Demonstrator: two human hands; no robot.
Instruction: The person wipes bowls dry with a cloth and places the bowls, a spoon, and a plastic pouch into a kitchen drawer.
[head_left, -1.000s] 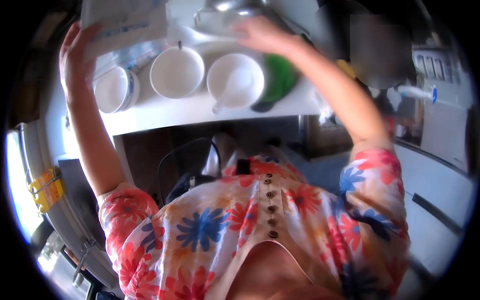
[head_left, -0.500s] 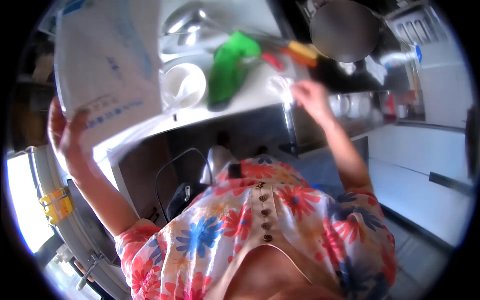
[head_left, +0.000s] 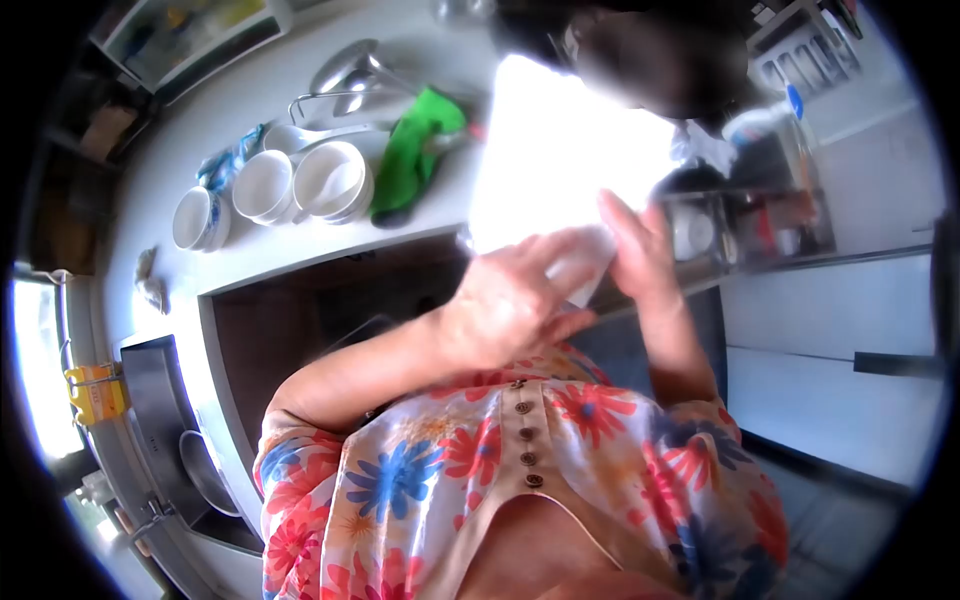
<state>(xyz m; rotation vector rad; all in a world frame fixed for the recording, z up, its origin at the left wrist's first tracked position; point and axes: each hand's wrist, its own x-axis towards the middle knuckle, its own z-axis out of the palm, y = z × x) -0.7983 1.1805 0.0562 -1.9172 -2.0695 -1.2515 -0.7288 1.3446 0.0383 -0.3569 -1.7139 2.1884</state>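
Here, glaring oblong white bag (head_left: pixel 565 160), left hand (head_left: pixel 515 295) gripping, right hand (head_left: pixel 642 250) touching.

I see 1 broad white bag (head_left: pixel 570 150), its surface glaring, its near end between my left hand (head_left: pixel 510 300) and right hand (head_left: pixel 641 245).

White packet (head_left: pixel 565 155) blocks your forward path beyond left hand (head_left: pixel 512 292) and right hand (head_left: pixel 642 248). Bowls (head_left: pixel 263 187) and green cloth (head_left: pixel 408 160) obstruct reach across counter (head_left: pixel 272 248) to your left. Narrow counter strip between bowls and front edge open to you.
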